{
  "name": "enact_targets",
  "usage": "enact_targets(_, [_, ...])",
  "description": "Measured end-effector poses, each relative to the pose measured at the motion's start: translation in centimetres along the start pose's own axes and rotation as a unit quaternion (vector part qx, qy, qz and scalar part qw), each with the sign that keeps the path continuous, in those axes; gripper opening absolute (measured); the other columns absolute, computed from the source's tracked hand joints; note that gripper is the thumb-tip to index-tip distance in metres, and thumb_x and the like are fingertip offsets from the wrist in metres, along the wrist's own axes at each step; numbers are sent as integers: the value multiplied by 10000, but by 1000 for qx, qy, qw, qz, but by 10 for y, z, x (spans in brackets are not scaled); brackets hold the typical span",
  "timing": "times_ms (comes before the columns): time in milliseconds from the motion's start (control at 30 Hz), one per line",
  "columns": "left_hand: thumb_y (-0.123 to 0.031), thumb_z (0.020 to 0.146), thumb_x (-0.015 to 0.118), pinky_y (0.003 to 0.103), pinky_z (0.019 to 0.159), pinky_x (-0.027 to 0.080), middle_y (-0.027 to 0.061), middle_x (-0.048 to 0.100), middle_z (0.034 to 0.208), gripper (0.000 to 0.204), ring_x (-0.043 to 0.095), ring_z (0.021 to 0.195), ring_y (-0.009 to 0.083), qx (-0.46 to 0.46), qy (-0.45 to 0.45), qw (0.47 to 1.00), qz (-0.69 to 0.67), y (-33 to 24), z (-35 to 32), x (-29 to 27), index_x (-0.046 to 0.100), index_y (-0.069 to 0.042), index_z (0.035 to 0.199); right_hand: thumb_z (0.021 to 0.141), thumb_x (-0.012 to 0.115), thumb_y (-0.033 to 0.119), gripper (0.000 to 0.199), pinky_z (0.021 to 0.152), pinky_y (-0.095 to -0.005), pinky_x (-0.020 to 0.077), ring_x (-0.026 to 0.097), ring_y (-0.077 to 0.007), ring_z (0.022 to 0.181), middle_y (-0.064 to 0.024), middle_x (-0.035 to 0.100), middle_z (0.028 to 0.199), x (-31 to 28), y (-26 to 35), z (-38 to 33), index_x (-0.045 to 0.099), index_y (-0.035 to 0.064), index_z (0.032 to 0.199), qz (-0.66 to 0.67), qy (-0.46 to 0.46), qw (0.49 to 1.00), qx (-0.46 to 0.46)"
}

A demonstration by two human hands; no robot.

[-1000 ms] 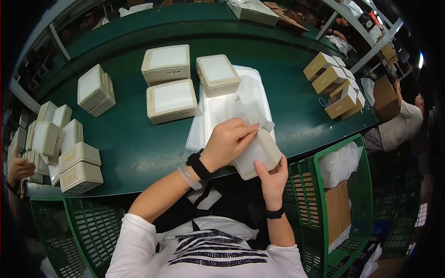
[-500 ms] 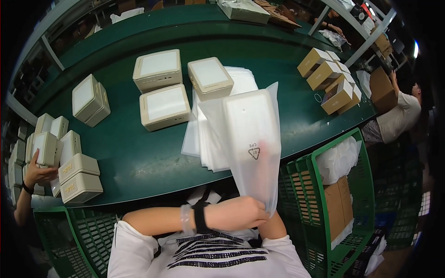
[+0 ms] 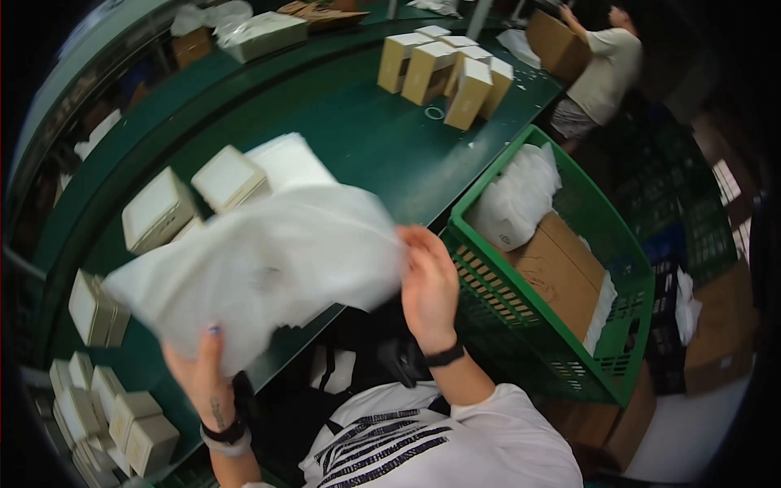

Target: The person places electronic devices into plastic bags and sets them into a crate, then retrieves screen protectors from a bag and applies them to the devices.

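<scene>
Held up above the green worktop [image 3: 366, 154] — a white plastic bag [image 3: 260, 264], blurred, stretched between both hands. Left hand [image 3: 199, 370] under the bag's lower edge, thumb pressed on its front, grip closed on the bag. Right hand [image 3: 427, 289] at the bag's right edge, fingers curled onto that edge, grip closed on it too. Bag thus lying mostly to the left of the right hand and above the left one, well above the worktop. Behind the bag, on the worktop — cream boxes [image 3: 195, 195] and a stack of white bags [image 3: 289, 159]. More cream boxes [image 3: 102, 403] near the left hand. To the right, just beside the worktop, a green basket [image 3: 626, 268] with a brown carton [image 3: 553, 268] inside.
</scene>
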State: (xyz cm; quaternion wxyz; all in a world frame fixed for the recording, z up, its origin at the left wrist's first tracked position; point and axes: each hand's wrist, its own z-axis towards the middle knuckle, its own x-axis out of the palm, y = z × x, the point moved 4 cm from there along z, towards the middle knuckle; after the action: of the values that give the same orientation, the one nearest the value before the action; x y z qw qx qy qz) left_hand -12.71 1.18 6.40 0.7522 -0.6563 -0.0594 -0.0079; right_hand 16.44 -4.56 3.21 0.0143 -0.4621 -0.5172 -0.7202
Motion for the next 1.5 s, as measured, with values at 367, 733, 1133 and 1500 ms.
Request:
enact_targets(367, [-195, 714, 737, 412, 851, 473, 174, 602, 1095, 541, 597, 979, 379, 104, 635, 759, 102, -53, -52, 112, 529, -17, 1180, 660, 808, 425, 726, 837, -355, 500, 626, -264, 960, -131, 633, 1035, 21, 112, -72, 535, 8, 1187, -560, 551, 616, 64])
enact_targets(733, [-334, 792, 688, 379, 810, 471, 162, 534, 1140, 556, 605, 877, 306, 242, 520, 756, 314, -20, -63, 111, 518, -33, 1229, 685, 716, 149, 521, 844, -348, 478, 624, -243, 965, -165, 645, 1039, -61, 229, 63, 546, -31, 1143, -697, 183, 694, -6])
enact_targets(1133, [-413, 814, 652, 371, 781, 469, 156, 578, 1059, 573, 593, 905, 313, 109, 539, 729, 407, 10, -50, 57, 523, -33, 1223, 628, 809, 270, 544, 792, -442, 473, 587, -369, 916, -185, 601, 980, -127, 121, 109, 517, -5, 996, -942, 121, 313, -15])
enact_targets(1500, [-516, 773, 648, 579, 984, 308, 226, 294, 1435, 730, 263, 1325, 420, 205, 231, 766, 565, 56, -1, 27, 441, -134, 1359, 624, 749, 513, 925, 960, -457, 404, 447, -457, 1127, -339, 413, 1241, 203, -131, 61, 417, 24, 1336, -739, 293, 580, -177])
